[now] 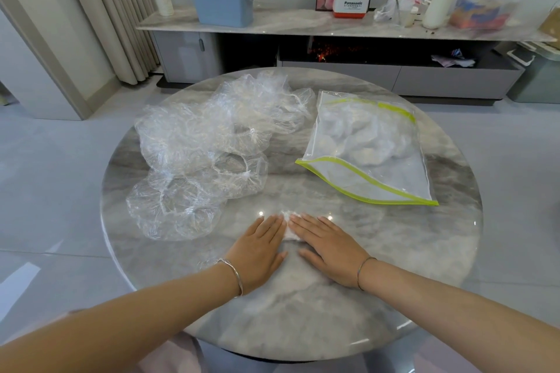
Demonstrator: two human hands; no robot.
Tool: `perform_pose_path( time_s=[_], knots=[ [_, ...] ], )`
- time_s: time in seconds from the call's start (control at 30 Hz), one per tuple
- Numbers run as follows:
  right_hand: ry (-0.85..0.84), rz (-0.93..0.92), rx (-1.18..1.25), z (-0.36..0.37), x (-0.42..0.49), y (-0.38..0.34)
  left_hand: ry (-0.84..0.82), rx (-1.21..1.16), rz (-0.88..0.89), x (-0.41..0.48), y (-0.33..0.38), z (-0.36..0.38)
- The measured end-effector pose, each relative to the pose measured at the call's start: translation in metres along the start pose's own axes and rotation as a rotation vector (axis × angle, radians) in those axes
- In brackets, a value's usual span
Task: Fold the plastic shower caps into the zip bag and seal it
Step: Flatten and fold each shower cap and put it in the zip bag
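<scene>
I see left hand [257, 248] and right hand [327, 251] flat, fingers straight, pressing a folded cap [289, 232] at near-centre desk [303, 312]. Loose caps [206, 154] left, zip bag [369, 148] right, bare strip between; far box [352, 4] reads "Panasonic".

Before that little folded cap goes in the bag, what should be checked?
1. Folded cap pressed flat under left hand and right hand: ok.
2. Fold is tidy: cannot tell, mostly hidden beneath the hands.
3. Zip bag mouth appears open, facing the person: ok.
4. Room left in the bag beside the caps inside it: cannot tell.
5. Loose caps lie to the left, away from the bag: ok.
</scene>
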State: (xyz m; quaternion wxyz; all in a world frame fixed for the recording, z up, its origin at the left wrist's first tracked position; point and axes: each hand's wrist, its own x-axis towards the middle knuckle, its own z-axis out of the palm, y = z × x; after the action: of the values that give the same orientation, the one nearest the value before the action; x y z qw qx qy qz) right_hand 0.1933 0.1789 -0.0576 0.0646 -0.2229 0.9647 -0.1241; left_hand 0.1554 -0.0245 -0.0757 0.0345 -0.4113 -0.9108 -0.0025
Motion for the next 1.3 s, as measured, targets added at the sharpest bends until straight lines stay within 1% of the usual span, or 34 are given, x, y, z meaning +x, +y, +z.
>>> perform_pose_path(
  time_s=[0.07,0.13,0.2,0.23,0.27,0.33,0.37,0.4,0.47,0.53,0.6,0.63,0.7,0.73,0.8,0.87,0.93,1.0,1.03,1.07,1.13,1.17,1.2,1.27,1.3],
  knots=[
    [0.02,-0.013,0.009,0.001,0.001,0.001,0.015,0.037,0.016,0.0,0.001,0.0],
    [0.03,0.004,0.044,0.002,0.002,0.002,0.068,0.066,0.044,0.001,-0.001,-0.004],
    [0.133,0.007,0.09,-0.001,0.005,0.0,0.141,0.061,0.038,0.008,-0.004,-0.014],
    [0.225,-0.002,0.099,-0.001,0.006,0.0,0.178,0.033,0.01,0.014,-0.006,-0.021],
    [0.268,0.013,0.107,-0.004,0.007,0.0,0.174,-0.041,-0.025,0.021,-0.008,-0.03],
    [0.223,0.102,0.148,-0.012,0.008,0.002,0.141,-0.234,-0.131,0.036,-0.012,-0.044],
    [0.204,0.173,0.215,-0.015,0.008,0.006,0.142,-0.281,-0.169,0.044,-0.012,-0.049],
    [0.227,0.243,0.323,-0.017,0.009,0.01,0.155,-0.3,-0.198,0.053,-0.013,-0.052],
    [0.327,0.366,0.582,-0.023,0.008,0.021,0.149,-0.333,-0.216,0.075,-0.01,-0.056],
    [0.412,0.463,0.746,-0.027,0.003,0.032,0.104,-0.353,-0.205,0.101,-0.003,-0.058],
    [0.473,0.529,0.821,-0.031,-0.006,0.043,0.05,-0.291,-0.226,0.124,0.004,-0.06],
    [0.509,0.55,0.846,-0.031,-0.011,0.048,0.056,-0.253,-0.246,0.134,0.004,-0.061],
    [0.568,0.564,0.894,-0.034,-0.018,0.056,0.133,-0.243,-0.303,0.152,0.003,-0.062],
    [0.585,0.565,0.909,-0.037,-0.022,0.059,0.186,-0.288,-0.334,0.161,0.003,-0.065],
    [0.628,0.563,0.935,-0.042,-0.025,0.061,0.239,-0.382,-0.384,0.171,0.002,-0.07],
    [0.672,0.557,0.945,-0.048,-0.024,0.063,0.242,-0.351,-0.345,0.174,0.004,-0.075],
    [0.706,0.579,0.939,-0.049,-0.019,0.067,0.207,-0.286,-0.249,0.174,0.008,-0.081],
    [0.73,0.648,0.958,-0.05,-0.013,0.07,0.123,-0.187,-0.183,0.177,0.008,-0.08],
    [0.746,0.695,0.983,-0.051,-0.011,0.071,0.103,-0.167,-0.185,0.179,0.008,-0.078],
    [0.761,0.742,1.026,-0.052,-0.007,0.073,0.117,-0.177,-0.205,0.183,0.009,-0.078],
    [0.793,0.842,1.19,-0.054,-0.001,0.075,0.187,-0.279,-0.274,0.19,0.012,-0.079],
    [0.842,0.882,1.259,-0.054,0.002,0.077,0.225,-0.356,-0.296,0.193,0.016,-0.08],
    [0.911,0.911,1.268,-0.053,0.005,0.08,0.263,-0.431,-0.291,0.194,0.019,-0.083],
    [1.001,0.924,1.107,-0.054,0.009,0.084,0.311,-0.531,-0.215,0.191,0.028,-0.09],
    [1.016,0.886,1.014,-0.058,0.01,0.082,0.326,-0.545,-0.175,0.188,0.032,-0.095]
  ],
)
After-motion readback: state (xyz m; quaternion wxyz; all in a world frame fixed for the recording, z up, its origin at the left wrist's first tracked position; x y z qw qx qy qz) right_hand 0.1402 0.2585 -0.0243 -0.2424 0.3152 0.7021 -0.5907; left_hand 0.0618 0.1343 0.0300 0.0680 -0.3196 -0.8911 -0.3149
